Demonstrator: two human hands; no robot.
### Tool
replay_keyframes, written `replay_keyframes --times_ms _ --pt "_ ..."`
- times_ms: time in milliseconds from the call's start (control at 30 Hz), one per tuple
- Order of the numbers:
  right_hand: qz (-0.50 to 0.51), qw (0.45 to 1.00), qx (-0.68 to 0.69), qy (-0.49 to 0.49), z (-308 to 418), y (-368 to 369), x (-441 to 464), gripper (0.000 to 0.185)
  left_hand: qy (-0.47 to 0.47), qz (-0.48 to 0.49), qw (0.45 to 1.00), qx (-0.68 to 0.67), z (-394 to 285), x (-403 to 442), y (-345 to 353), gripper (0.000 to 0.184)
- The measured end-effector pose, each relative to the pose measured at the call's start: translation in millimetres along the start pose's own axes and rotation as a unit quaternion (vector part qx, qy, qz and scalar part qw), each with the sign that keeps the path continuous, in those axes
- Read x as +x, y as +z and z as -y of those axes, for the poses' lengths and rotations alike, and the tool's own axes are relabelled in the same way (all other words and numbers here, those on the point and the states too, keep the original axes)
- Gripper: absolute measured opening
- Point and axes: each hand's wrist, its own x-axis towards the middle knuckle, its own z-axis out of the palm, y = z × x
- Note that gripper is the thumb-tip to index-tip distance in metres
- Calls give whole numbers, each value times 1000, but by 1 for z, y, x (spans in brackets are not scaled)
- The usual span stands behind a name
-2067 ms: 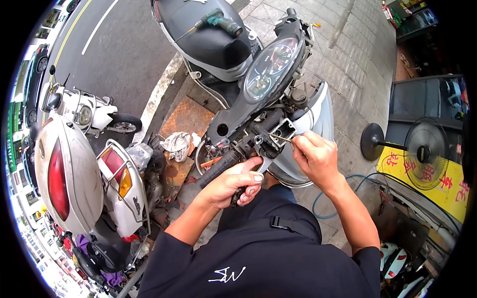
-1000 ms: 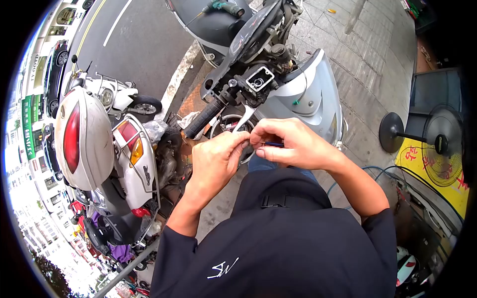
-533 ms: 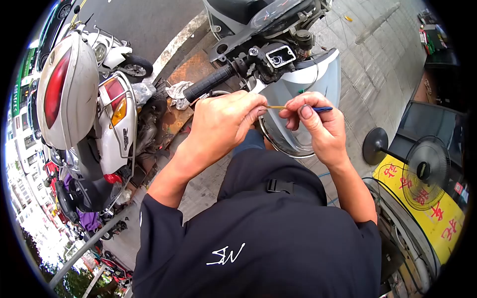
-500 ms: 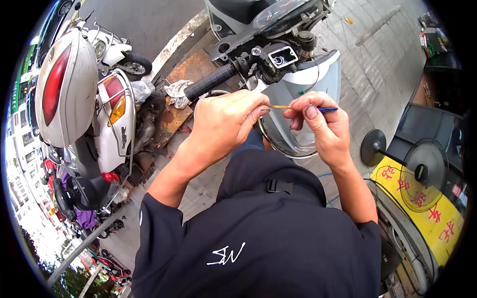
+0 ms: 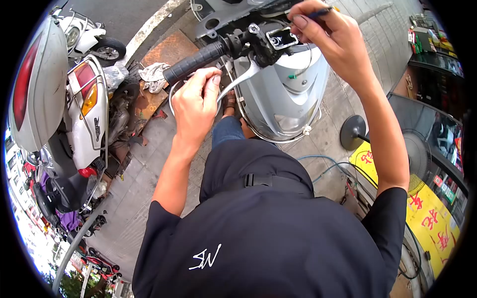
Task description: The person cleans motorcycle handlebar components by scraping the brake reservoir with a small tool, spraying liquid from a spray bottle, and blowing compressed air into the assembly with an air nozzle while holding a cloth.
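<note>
My left hand [image 5: 195, 107] is closed, its thumb pressed to the forefinger, just below the black rubber handlebar grip [image 5: 196, 60] and near the silver brake lever [image 5: 241, 81]. Whatever is between its fingers, if anything, is hidden. Higher up, my right hand [image 5: 333, 42] pinches a thin tool with a dark blue handle [image 5: 319, 12]; its tip does not show clearly. The fingers are beside the uncovered rectangular brake fluid reservoir [image 5: 281, 38] on the scooter's handlebar. Under it is the pale silver front panel [image 5: 283, 94] of the scooter.
A white scooter with a rear box [image 5: 42, 84] stands at the left. A white rag [image 5: 155, 77] lies on a rusty plate [image 5: 171, 48]. At the right are a black fan [image 5: 415, 156], a yellow sign [image 5: 432, 223] and a blue hose [image 5: 318, 158] on the paving.
My hands have parted. The right has risen with the blue-handled tool to the reservoir, while the left has let go of the tool's thin end and dropped left beneath the grip. The view has shifted.
</note>
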Motion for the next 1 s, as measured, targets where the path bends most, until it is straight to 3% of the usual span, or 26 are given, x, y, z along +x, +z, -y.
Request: replay_keyframes --times_ms 67,167,233,400,467,500,600,700,767,800,900,1000 --pt "18 999 -32 32 2 0 5 17 -7 8 1000 -1 0 3 5 9" --pt "22 1000 5 -10 -6 4 9 14 25 25 999 32 1 10 11 13" --pt "49 999 -13 5 0 4 12 11 -18 24 999 32 -6 14 16 11" --pt "53 990 -80 -108 -6 3 16 9 -30 18 999 10 -4 15 17 13" --pt "17 997 -42 -70 -23 2 13 9 -12 15 1000 17 -2 17 16 13" --pt "19 999 36 35 -21 -3 11 9 -14 13 1000 17 0 16 16 13" --pt "-18 996 84 -5 -31 -3 9 9 -5 5 1000 -8 4 16 17 15" --pt "6 997 57 52 -14 0 8 9 -20 22 1000 0 4 15 17 16" --pt "33 989 -73 -122 -11 2 14 10 -16 3 1000 -12 4 17 18 15" --pt "23 997 12 -70 -19 6 14 11 -16 1 1000 -12 4 17 17 15" --pt "40 998 -41 -21 -27 -7 11 12 -11 1 1000 -2 5 15 17 16" --pt "20 996 -74 -50 -28 -13 1 13 -24 9 1000 2 1 15 15 16"
